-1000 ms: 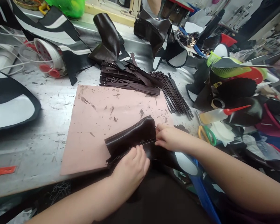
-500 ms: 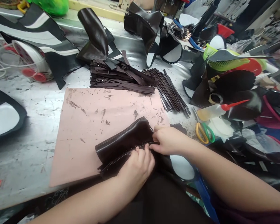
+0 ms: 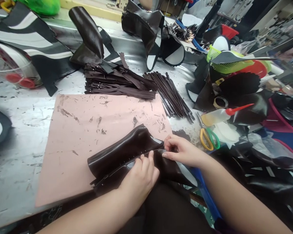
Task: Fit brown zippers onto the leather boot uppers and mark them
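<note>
Glossy dark-brown folded leather piece lies at the near edge of the scuffed pink mat on the grey metal bench, its near end drooping off toward the lap. Right hand pinches the seam edge, thumb and fingertips closed on it; left hand presses curled fingers onto the same seam, thumb hidden, so a clamp cannot be confirmed. Judged light, soft and floppy with a slick face: best held along the stitched edge, hands close together, not by the shiny flat.
</note>
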Demonstrator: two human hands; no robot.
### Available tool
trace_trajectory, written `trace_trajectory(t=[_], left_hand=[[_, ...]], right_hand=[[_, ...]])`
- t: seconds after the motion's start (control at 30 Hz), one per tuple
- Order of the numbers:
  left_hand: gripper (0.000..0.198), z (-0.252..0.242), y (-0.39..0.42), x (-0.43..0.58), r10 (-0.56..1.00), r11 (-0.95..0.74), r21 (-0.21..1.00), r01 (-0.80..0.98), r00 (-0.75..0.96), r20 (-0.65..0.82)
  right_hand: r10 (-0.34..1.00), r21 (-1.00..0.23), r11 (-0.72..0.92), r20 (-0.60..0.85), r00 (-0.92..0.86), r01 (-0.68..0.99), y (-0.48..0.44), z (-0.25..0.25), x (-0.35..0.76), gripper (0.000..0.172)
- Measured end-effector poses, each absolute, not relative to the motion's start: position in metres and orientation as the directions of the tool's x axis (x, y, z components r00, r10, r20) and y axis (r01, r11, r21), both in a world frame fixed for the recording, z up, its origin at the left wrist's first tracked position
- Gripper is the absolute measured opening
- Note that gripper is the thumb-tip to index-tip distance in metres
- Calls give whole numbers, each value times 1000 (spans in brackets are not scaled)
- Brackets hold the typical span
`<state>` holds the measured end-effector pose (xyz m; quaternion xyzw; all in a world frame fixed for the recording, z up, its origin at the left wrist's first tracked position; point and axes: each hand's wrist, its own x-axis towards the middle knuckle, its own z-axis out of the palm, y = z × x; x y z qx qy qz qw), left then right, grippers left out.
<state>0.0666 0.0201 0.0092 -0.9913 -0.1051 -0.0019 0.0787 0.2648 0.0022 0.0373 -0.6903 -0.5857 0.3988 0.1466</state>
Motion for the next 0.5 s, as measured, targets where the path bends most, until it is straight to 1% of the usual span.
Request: trace_trajectory(t=[0.13, 0.23, 0.33, 0.5], left_hand=[[25, 10, 22, 70, 203, -962, -177, 206, 979, 33], [25, 11, 24, 70, 196, -963, -185, 197, 980, 22], [25, 11, 24, 69, 190, -964, -185, 189, 982, 13], [23, 8, 23, 68, 201, -958, -204, 204, 979, 36]], right_hand=[[944, -706, -302, -316, 97, 641, 0, 30, 268, 18], [933, -683, -338, -336, 132, 647, 2, 26, 268, 19], [915, -617, -364, -377, 144, 698, 7, 27, 267, 18], [878, -431, -374, -450, 163, 822, 20, 35, 263, 19]])
